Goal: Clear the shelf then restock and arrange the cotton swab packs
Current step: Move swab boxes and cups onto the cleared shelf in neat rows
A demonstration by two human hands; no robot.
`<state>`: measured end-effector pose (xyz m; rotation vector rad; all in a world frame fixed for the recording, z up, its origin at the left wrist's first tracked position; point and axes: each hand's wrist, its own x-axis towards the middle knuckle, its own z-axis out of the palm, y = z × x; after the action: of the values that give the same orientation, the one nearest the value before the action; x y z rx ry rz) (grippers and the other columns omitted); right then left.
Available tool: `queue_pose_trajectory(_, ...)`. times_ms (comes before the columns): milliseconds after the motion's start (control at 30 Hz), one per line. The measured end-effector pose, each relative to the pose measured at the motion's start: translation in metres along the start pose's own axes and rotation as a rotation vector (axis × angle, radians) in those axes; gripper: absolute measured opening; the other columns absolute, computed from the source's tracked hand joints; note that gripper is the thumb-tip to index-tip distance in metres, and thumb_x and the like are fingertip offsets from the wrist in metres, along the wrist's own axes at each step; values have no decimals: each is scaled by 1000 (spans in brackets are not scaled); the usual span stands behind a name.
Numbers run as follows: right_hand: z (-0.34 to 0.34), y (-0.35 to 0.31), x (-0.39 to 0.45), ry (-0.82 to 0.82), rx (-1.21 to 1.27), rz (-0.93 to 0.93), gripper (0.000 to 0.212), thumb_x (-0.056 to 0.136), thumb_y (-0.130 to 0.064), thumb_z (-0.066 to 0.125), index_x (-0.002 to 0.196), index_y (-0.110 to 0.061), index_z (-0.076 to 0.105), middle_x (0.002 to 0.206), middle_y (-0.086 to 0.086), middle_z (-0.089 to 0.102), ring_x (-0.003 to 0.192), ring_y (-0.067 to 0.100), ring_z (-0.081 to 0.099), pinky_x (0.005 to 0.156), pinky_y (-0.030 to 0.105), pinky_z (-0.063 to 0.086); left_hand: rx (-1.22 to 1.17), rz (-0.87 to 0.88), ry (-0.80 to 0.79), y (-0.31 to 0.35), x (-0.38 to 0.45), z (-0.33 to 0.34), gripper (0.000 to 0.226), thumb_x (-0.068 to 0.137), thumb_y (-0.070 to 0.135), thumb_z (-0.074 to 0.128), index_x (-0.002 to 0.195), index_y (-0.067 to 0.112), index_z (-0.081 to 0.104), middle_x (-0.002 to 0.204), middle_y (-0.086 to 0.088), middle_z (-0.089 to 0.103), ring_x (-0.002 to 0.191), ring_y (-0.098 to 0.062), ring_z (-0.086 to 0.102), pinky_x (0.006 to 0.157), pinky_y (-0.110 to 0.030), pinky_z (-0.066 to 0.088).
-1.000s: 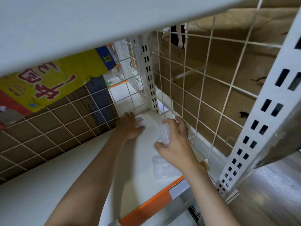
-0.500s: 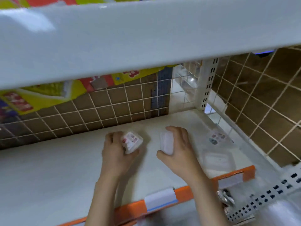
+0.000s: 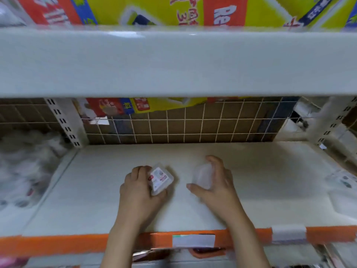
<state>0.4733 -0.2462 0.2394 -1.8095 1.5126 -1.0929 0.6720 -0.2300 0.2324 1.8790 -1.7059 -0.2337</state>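
A: Where are the cotton swab packs?

B: One labelled swab pack (image 3: 160, 179), clear plastic with a red and white label, sits in the left hand (image 3: 140, 192). The fingers curl over its left side and the thumb comes up from below, so it is clamped between them, tilted above the middle of the white shelf (image 3: 260, 171).

A: And the other hand?

B: The right hand (image 3: 216, 182) grips a plain clear pack (image 3: 201, 176) with no label showing. The thumb lies along its near edge and the fingers wrap round its far and right sides. The two packs are near each other but apart.

A: Anything else on that board?

B: At the far right edge lies another clear pack (image 3: 342, 181) with small printed marks, blurred. To the left, past the slotted upright (image 3: 63, 122), there is a blurred heap of white packets (image 3: 25, 167).

A: And around it?

B: An orange price rail (image 3: 58, 243) runs along the near edge, with a white label tag (image 3: 193, 240) between the forearms. A wire grid (image 3: 185, 122) closes the back, brown cardboard behind it. The upper shelf (image 3: 173, 60) carries yellow and red boxes (image 3: 193, 10).
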Motion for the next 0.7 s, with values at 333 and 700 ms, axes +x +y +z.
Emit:
queue_pose_trajectory(333,20,-2,8,3,-20,-61,58,63,-15,85,101,-21,42,104,-9,36,93,-16,42,70,-1,35,-32,-85,28,-30,-2,-19,81,51,66,42,115,17,53,108,-3,55,100,-28,51,79,-36,43)
queue_pose_trajectory(700,24,-3,24,17,-119,-51,47,64,-30,84,79,-17,41,94,-4,40,79,7,48,63,10,36,-34,-9,55,-22,14,-26,87,55,64,44,129,17,52,115,-5,57,103,-28,54,83,-39,47)
